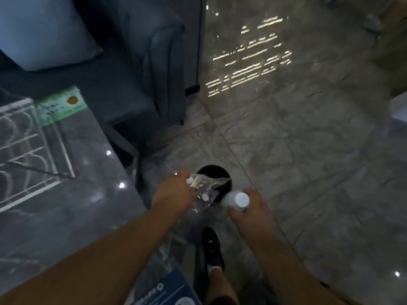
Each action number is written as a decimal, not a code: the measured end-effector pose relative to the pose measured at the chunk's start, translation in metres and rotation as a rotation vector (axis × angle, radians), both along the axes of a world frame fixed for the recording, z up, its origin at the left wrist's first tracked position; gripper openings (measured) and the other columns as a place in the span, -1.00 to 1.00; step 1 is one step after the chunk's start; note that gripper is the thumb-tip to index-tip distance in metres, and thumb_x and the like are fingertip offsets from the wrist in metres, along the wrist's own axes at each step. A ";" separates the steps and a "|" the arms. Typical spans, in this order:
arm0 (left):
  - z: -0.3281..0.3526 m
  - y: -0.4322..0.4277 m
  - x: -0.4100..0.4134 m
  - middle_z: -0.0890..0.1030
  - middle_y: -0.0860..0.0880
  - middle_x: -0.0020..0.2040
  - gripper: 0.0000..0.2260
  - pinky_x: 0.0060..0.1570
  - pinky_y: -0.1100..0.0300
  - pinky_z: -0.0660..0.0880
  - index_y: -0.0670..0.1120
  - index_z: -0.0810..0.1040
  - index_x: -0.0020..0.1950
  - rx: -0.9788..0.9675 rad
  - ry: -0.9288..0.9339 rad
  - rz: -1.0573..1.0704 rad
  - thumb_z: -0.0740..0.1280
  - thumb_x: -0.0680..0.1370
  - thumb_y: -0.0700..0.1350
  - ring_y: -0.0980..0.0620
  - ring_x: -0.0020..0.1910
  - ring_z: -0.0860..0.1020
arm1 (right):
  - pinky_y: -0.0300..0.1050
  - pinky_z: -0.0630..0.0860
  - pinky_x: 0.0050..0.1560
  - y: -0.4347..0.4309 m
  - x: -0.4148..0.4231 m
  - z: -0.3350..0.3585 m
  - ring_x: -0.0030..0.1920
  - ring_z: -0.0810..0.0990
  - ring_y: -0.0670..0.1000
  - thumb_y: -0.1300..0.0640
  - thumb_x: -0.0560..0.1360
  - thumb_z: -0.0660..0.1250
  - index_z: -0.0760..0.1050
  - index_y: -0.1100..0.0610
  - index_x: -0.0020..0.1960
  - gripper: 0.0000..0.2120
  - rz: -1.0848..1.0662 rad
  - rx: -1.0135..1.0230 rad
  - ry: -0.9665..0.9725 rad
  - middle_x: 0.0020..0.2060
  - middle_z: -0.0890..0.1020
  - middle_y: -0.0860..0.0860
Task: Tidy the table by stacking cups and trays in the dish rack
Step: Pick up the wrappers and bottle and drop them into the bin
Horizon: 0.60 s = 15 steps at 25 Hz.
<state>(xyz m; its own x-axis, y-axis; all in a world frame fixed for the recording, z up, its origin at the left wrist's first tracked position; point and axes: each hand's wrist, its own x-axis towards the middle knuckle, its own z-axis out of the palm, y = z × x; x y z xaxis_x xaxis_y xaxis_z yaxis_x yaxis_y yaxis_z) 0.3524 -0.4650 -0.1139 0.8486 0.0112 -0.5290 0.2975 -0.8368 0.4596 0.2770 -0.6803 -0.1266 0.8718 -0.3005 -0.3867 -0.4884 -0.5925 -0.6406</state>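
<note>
1. At far left, a white wire dish rack is seen standing on the dark marble surface; a green card lies just beyond it.
2. Behind the surface, a dark sofa with a pale cushion is noted.
3. Over a black bin on the tiled floor, crumpled clear plastic bottles are gripped by the left hand.
4. Just right of the bin, a white-capped bottle is clasped in the right hand.
5. Below the hands, a dark shoe rests on the floor.
</note>
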 end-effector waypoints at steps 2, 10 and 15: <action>-0.042 -0.028 0.021 0.64 -0.12 0.14 -0.57 -0.12 0.11 0.44 -0.01 0.46 0.22 0.018 0.055 0.063 0.44 0.45 0.13 -0.20 0.09 0.62 | 0.09 0.59 0.09 -0.011 0.018 -0.043 0.09 0.60 0.07 -0.08 0.41 0.51 0.42 0.00 0.30 -0.47 0.022 -0.022 0.037 0.12 0.57 -0.01; -0.231 -0.095 0.091 0.69 -0.22 0.05 -0.58 -0.07 0.01 0.67 -0.16 0.59 0.18 0.117 0.376 0.222 0.50 0.37 -0.05 -0.21 -0.05 0.70 | 0.10 0.56 0.08 -0.056 0.073 -0.218 0.10 0.57 0.12 -0.07 0.38 0.55 0.43 0.04 0.26 -0.46 -0.019 -0.013 0.053 0.13 0.57 0.03; -0.318 -0.123 0.113 0.65 -0.25 0.12 -0.43 -0.03 -0.04 0.67 -0.27 0.47 0.37 0.038 0.507 0.422 0.54 0.43 -0.12 -0.21 -0.04 0.68 | 0.10 0.62 0.00 -0.072 0.097 -0.306 -0.01 0.60 0.05 -0.17 0.30 0.54 0.39 -0.04 0.20 -0.42 -0.038 0.008 0.131 0.08 0.53 -0.04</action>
<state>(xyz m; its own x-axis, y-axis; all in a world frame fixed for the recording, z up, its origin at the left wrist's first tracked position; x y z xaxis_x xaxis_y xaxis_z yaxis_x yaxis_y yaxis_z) 0.4654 -0.5880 -0.4322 0.4134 0.3145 -0.8545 0.7751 -0.6141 0.1490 0.3737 -0.7525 -0.4328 0.8018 -0.3289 -0.4989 -0.5901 -0.5671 -0.5746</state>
